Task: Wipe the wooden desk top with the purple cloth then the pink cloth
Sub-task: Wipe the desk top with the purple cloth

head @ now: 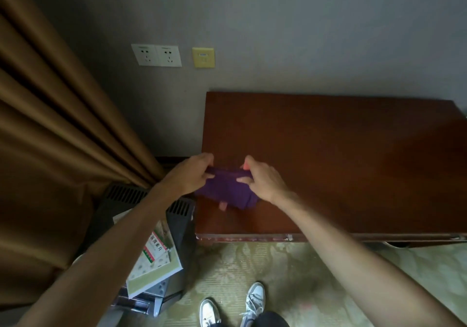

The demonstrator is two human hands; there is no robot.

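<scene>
One purple cloth [228, 190], one desk [341, 149], two hands, three wall plates.

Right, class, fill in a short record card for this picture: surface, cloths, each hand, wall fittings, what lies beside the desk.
surface: reddish-brown wooden desk top, against a grey wall
cloths: folded purple cloth at the desk's left front corner; a bit of pink shows under it, probably the pink cloth
left hand: grips the purple cloth's left end
right hand: grips its right end
wall fittings: two white sockets, one yellow plate
beside desk: brown curtain; printed boxes on a dark unit
stage: wiping apparently not under way
</scene>
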